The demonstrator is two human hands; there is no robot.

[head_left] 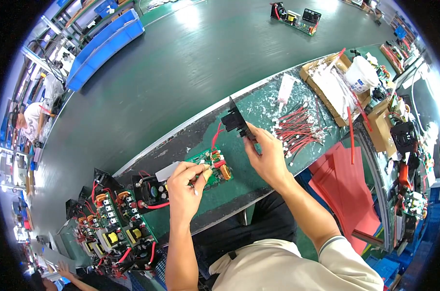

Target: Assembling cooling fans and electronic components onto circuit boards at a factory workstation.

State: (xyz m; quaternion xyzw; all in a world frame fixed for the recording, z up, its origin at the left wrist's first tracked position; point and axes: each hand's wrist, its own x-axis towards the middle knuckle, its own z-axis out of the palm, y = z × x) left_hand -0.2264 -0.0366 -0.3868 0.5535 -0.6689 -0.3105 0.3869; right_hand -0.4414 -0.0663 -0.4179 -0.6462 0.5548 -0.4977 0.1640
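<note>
My right hand point(267, 155) grips a black end panel point(235, 119) by its lower edge, holding it tilted above the bench. Red wires point(216, 137) run from this panel down to a green circuit board point(211, 183) lying on the green bench top. Over that board, my left hand point(185, 183) is closed in a pinch, its fingertips close to the board's parts. What it pinches is too small to make out; a small white tip shows below the fingers. A black part with a round coil or fan point(153, 189) sits left of the hand.
Several assembled boards point(115, 220) crowd the left of the bench. Loose red wires point(300, 128) lie right, near a white tube point(285, 88), a cardboard box point(322, 92) and a white tub point(361, 75). Another board unit point(295, 18) sits on the wide green belt point(181, 72). Other people work at left.
</note>
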